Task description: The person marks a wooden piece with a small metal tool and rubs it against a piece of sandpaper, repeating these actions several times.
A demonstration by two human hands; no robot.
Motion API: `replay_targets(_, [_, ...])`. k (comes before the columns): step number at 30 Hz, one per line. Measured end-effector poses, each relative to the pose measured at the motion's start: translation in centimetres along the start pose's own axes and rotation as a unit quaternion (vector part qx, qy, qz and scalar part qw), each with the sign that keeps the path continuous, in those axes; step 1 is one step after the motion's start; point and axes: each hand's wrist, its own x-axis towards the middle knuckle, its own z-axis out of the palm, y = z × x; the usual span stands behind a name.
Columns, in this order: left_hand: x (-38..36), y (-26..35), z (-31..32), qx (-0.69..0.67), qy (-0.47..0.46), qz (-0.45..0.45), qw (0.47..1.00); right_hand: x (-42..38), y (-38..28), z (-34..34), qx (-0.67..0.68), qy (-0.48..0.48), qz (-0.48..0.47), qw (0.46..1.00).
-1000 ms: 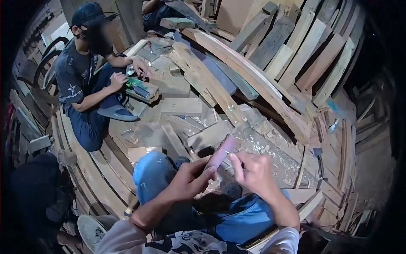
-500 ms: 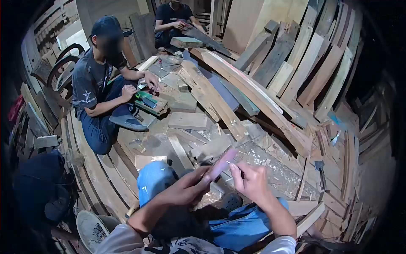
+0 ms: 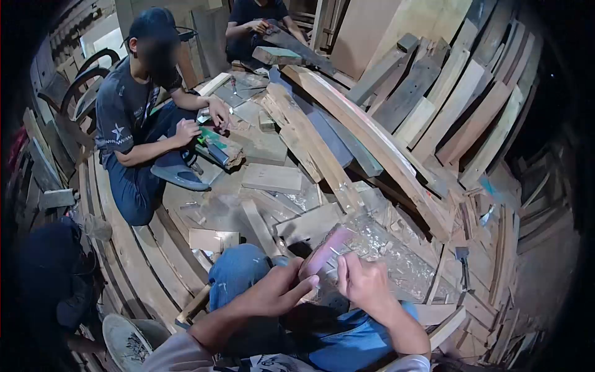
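Observation:
A flat, narrow piece with a pinkish-purple face and dark rough edge, apparently wood [image 3: 326, 251], is gripped in my left hand [image 3: 279, 288]. It tilts up and to the right above my knees, and my left thumb stretches along its lower end. At its right edge is my right hand [image 3: 367, 284], closed with thumb and forefinger pinched together. A thin pale sliver [image 3: 335, 252] shows just above those fingertips, against the piece's face. Whether it is a nail or a splinter I cannot make out.
A person [image 3: 139, 124] sits across to the left, working over a green-edged block [image 3: 226, 154]. Long planks [image 3: 365, 142] lie diagonally ahead. A bucket [image 3: 121, 328] holding small dark bits stands at lower left, near a wooden handle [image 3: 195, 304]. Offcuts [image 3: 273, 177] and shavings litter the floor.
The view has shifted slightly. The pinkish piece sits a little lower in view, and my left thumb lies straighter along it. My right hand stays pinched beside it, slightly lower.

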Motion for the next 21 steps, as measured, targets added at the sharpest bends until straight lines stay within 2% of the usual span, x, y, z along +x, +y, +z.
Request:
replay_targets(4, [0.4, 0.0, -0.9, 0.027, -0.027, 0.028, 0.999, 0.3, -0.9, 0.1, 0.001, -0.022, -0.044, 0.999])
replay_targets(7, [0.5, 0.2, -1.2, 0.014, -0.046, 0.011, 0.999, 1.4, 0.0, -0.4, -0.022, -0.018, -0.005, 1.000])
replay_targets(9, [0.6, -0.4, -1.3, -0.003, -0.062, 0.010, 0.998, 0.9, -1.1, -0.2, -0.011, -0.043, -0.018, 0.999])
replay_targets(12, [0.5, -0.2, -1.6, -0.017, -0.050, 0.033, 0.998, 1.5, -1.8, -0.4, -0.007, -0.063, -0.040, 0.997])
replay_targets(14, [0.5, -0.3, -1.6, -0.018, -0.052, 0.021, 0.998, 2.0, -1.4, -0.9, -0.007, -0.061, -0.001, 0.998])
replay_targets(16, [0.6, -0.6, -1.6, -0.021, -0.052, 0.015, 0.998, 2.3, -1.1, -1.0, -0.002, -0.057, -0.012, 0.998])
replay_targets(21, [0.4, -0.7, -1.6, -0.089, -0.037, 0.024, 0.995, 4.0, -2.7, -2.3, -0.061, -0.123, -0.006, 0.991])
